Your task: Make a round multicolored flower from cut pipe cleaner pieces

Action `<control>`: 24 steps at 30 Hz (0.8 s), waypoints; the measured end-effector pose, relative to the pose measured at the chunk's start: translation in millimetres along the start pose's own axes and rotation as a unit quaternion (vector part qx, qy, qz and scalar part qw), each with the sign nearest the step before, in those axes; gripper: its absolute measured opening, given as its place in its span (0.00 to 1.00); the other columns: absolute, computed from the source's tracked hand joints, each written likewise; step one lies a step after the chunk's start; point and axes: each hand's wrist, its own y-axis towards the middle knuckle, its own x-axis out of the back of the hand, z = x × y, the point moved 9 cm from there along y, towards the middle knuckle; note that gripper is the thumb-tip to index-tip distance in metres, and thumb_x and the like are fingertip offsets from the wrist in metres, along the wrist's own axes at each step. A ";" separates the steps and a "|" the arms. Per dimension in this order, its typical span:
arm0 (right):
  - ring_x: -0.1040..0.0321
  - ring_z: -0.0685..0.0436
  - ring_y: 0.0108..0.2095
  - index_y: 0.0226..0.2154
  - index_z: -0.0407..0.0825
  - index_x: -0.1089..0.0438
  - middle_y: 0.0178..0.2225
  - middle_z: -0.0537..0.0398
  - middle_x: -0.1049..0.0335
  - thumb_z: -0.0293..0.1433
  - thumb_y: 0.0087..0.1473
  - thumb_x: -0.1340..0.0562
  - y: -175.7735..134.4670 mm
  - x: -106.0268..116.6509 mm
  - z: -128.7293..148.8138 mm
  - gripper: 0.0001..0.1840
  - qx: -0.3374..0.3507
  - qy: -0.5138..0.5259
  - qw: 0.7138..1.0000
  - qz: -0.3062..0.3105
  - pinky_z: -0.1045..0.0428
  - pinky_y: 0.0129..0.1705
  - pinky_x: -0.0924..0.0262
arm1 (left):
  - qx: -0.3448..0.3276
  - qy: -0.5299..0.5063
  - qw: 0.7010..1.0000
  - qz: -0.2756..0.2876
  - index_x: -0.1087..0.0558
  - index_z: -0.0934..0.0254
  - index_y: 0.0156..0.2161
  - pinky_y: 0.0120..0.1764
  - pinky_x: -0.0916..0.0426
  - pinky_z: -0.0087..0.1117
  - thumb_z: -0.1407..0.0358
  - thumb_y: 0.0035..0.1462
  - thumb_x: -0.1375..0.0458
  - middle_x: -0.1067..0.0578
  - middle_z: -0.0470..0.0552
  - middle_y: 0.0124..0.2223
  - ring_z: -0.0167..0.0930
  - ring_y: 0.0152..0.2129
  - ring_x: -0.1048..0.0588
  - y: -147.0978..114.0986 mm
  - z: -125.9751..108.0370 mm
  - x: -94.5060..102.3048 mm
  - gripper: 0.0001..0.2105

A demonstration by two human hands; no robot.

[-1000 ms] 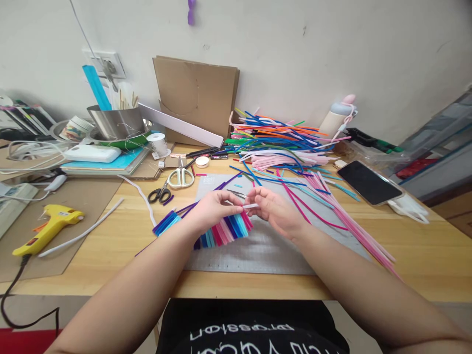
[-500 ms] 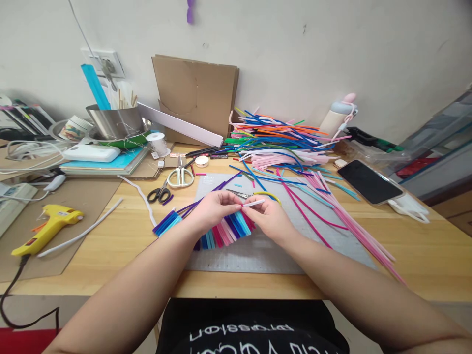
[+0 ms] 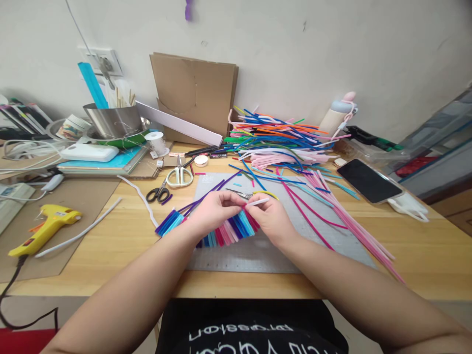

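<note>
A row of short pipe cleaners (image 3: 227,233) in pink, blue, purple and magenta hangs side by side under my hands, above the grey cutting mat (image 3: 236,263). My left hand (image 3: 223,209) is closed in a pinch on the top edge of this row. At the row's right end, my right hand (image 3: 264,212) pinches the pipe cleaners between thumb and finger. A white strip (image 3: 257,202) sticks out from the right fingertips. Past my left wrist, more of the purple and light blue pieces (image 3: 170,222) show. The fingers hide where the pieces join.
Black scissors (image 3: 158,193) and white-handled scissors (image 3: 179,175) lie left of the mat. A yellow glue gun (image 3: 46,228) rests on cardboard at far left. Behind the mat is a pile of coloured pipe cleaners (image 3: 280,140). A phone (image 3: 369,181) lies at right.
Both hands have shifted very slightly right with the row of pipe cleaners. The white strip has moved right along with the right fingers. The grips look the same.
</note>
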 end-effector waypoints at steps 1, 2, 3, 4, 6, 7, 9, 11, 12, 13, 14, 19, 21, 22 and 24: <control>0.48 0.54 0.18 0.23 0.48 0.38 0.17 0.65 0.42 0.33 0.43 0.39 0.4 0.3 -1.7 0.07 -0.004 0.009 1.000 -0.001 0.56 0.21 0.51 | -0.013 0.009 1.000 0.000 0.27 0.67 0.33 0.40 0.32 0.32 0.72 0.45 0.42 0.25 0.50 0.35 0.29 0.33 0.26 -0.4 -2.2 -1.0 0.07; 0.48 0.55 0.18 0.24 0.48 0.39 0.16 0.65 0.42 0.32 0.43 0.38 0.8 0.8 -3.4 0.07 -0.009 0.019 1.000 -0.003 0.56 0.21 0.52 | -0.031 0.019 0.999 0.000 0.27 0.67 0.32 0.40 0.32 0.32 0.73 0.45 0.44 0.25 0.50 0.35 0.29 0.33 0.26 -1.0 -5.4 -2.0 0.07; 0.49 0.55 0.18 0.23 0.48 0.38 0.16 0.65 0.42 0.32 0.43 0.38 1.1 1.3 -5.0 0.07 -0.014 0.027 1.000 -0.005 0.57 0.21 0.52 | -0.055 0.034 0.998 -0.003 0.28 0.67 0.32 0.40 0.32 0.32 0.74 0.45 0.45 0.26 0.50 0.36 0.29 0.33 0.27 -2.0 -9.9 -2.7 0.07; 0.49 0.55 0.18 0.23 0.48 0.38 0.16 0.65 0.42 0.32 0.42 0.38 1.3 1.7 -6.6 0.08 -0.020 0.034 0.999 -0.008 0.57 0.21 0.53 | -0.084 0.054 0.995 -0.006 0.28 0.67 0.32 0.40 0.32 0.32 0.75 0.44 0.47 0.27 0.51 0.36 0.29 0.34 0.27 -3.5 -15.6 -3.5 0.08; 0.49 0.55 0.18 0.23 0.48 0.38 0.16 0.65 0.43 0.32 0.42 0.37 1.5 2.7 -9.8 0.08 -0.033 0.051 0.998 -0.016 0.56 0.21 0.53 | -0.150 0.117 0.982 -0.013 0.28 0.67 0.31 0.42 0.33 0.33 0.78 0.43 0.49 0.27 0.51 0.36 0.30 0.36 0.28 -8.6 -29.6 -6.0 0.11; 0.49 0.54 0.18 0.23 0.48 0.38 0.17 0.65 0.43 0.32 0.41 0.37 1.5 3.1 -11.2 0.09 -0.039 0.061 0.997 -0.020 0.56 0.21 0.53 | -0.181 0.157 0.971 -0.016 0.28 0.67 0.31 0.44 0.34 0.33 0.79 0.42 0.50 0.27 0.51 0.37 0.30 0.37 0.28 -11.8 -36.5 -8.2 0.12; 0.48 0.54 0.18 0.23 0.48 0.39 0.17 0.65 0.43 0.33 0.41 0.36 1.6 3.8 -14.1 0.09 -0.053 0.078 0.995 -0.029 0.56 0.22 0.53 | -0.224 0.228 0.948 -0.011 0.28 0.66 0.31 0.46 0.35 0.33 0.80 0.42 0.51 0.27 0.51 0.38 0.30 0.39 0.29 -17.3 -46.7 -13.9 0.13; 0.48 0.54 0.19 0.24 0.48 0.38 0.17 0.65 0.42 0.33 0.40 0.36 2.1 2.8 -15.6 0.10 -0.063 0.092 0.993 -0.027 0.56 0.22 0.53 | -0.232 0.256 0.938 -0.010 0.28 0.65 0.31 0.46 0.36 0.33 0.79 0.44 0.49 0.27 0.51 0.38 0.31 0.39 0.29 -18.6 -49.2 -16.1 0.12; 0.48 0.54 0.19 0.24 0.48 0.38 0.17 0.65 0.42 0.34 0.40 0.35 2.5 1.7 -15.2 0.11 -0.064 0.099 0.993 -0.021 0.56 0.22 0.53 | -0.218 0.248 0.944 -0.016 0.28 0.65 0.32 0.45 0.35 0.33 0.77 0.46 0.49 0.27 0.51 0.38 0.31 0.38 0.29 -16.8 -46.9 -14.0 0.10; 0.48 0.54 0.19 0.25 0.48 0.38 0.18 0.65 0.42 0.34 0.41 0.35 3.0 0.5 -14.0 0.11 -0.060 0.104 0.993 -0.013 0.56 0.22 0.53 | -0.192 0.226 0.955 -0.026 0.28 0.65 0.33 0.44 0.34 0.33 0.75 0.48 0.48 0.27 0.51 0.37 0.30 0.37 0.28 -14.0 -42.2 -10.1 0.08; 0.48 0.54 0.19 0.26 0.48 0.38 0.18 0.65 0.41 0.35 0.42 0.35 3.4 -0.5 -11.7 0.11 -0.052 0.105 0.993 -0.004 0.56 0.22 0.53 | -0.158 0.193 0.968 -0.037 0.28 0.65 0.35 0.42 0.33 0.33 0.72 0.50 0.47 0.26 0.51 0.37 0.30 0.36 0.28 -10.5 -35.3 -5.4 0.07; 0.45 0.53 0.21 0.27 0.48 0.36 0.20 0.63 0.40 0.36 0.46 0.36 2.0 -0.2 4.2 0.10 0.018 0.052 0.998 0.015 0.56 0.24 0.51 | -0.009 0.077 0.997 -0.023 0.30 0.66 0.35 0.35 0.33 0.30 0.62 0.51 0.43 0.26 0.50 0.34 0.28 0.29 0.28 -1.3 -2.9 1.4 0.09; 0.46 0.53 0.22 0.27 0.48 0.36 0.21 0.62 0.40 0.35 0.47 0.37 0.0 -2.3 6.3 0.09 0.024 0.043 0.998 0.031 0.56 0.24 0.51 | -0.002 0.085 0.996 -0.026 0.30 0.66 0.34 0.32 0.33 0.28 0.62 0.50 0.43 0.27 0.48 0.32 0.27 0.27 0.29 -2.2 -2.1 3.0 0.09; 0.47 0.53 0.21 0.27 0.48 0.36 0.20 0.63 0.41 0.36 0.48 0.38 -0.9 -3.7 5.8 0.09 0.018 0.046 0.998 0.040 0.56 0.24 0.52 | -0.004 0.092 0.995 -0.027 0.30 0.66 0.33 0.31 0.34 0.28 0.63 0.50 0.43 0.27 0.47 0.30 0.26 0.26 0.29 -2.9 -2.9 3.3 0.08; 0.51 0.54 0.20 0.27 0.48 0.37 0.19 0.64 0.44 0.37 0.50 0.39 -2.2 -6.7 3.2 0.09 -0.001 0.057 0.997 0.054 0.56 0.22 0.55 | -0.012 0.108 0.994 -0.023 0.31 0.66 0.32 0.29 0.35 0.27 0.65 0.49 0.43 0.28 0.46 0.29 0.25 0.25 0.30 -4.2 -4.6 2.1 0.06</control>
